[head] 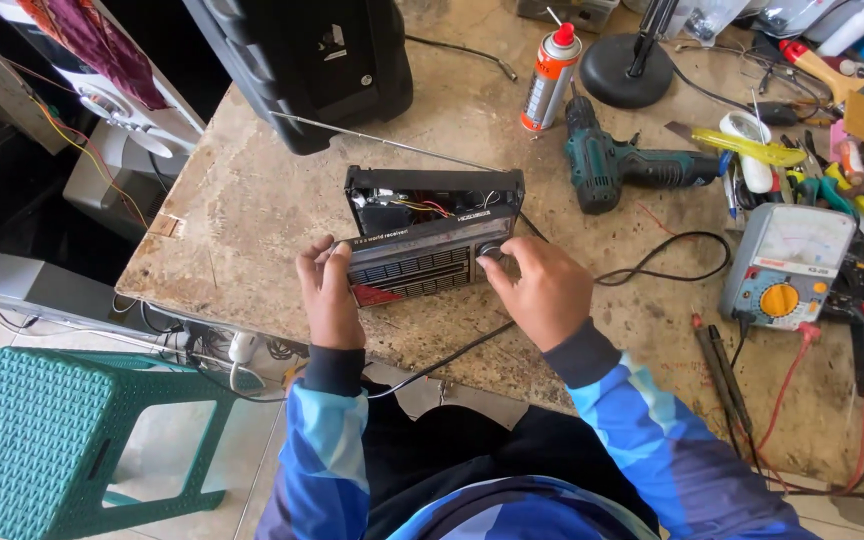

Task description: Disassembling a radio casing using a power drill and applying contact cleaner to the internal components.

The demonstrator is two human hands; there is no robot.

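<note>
A worn stone-topped bench (252, 215) fills most of the view, with a green woven plastic stool (47, 440) on the tiled floor at its near left corner. At the far edge of the bench stands a big black speaker box (302, 60). Just in front of that box, near the middle of the bench, stands a small grey radio (422, 245), its back opened so that coloured wires show inside, and its thin aerial slanting away to the left.

The left hand (329, 295) grips the left end of the radio, fingers wrapped round its corner. The right hand (542, 290) rests at the radio's right end, with fingertips pinched on a round knob (492, 250) on the front. The two hands are apart, one at each end.

To the right lies a green cordless drill (617, 165) on its side. Nearer the right edge sits a blue-grey meter (785, 265) with an orange dial, its red and black leads trailing toward the near edge. Behind the drill stands an orange and white spray can (550, 78), upright, with a round black lamp base (627, 68) just beside it.
</note>
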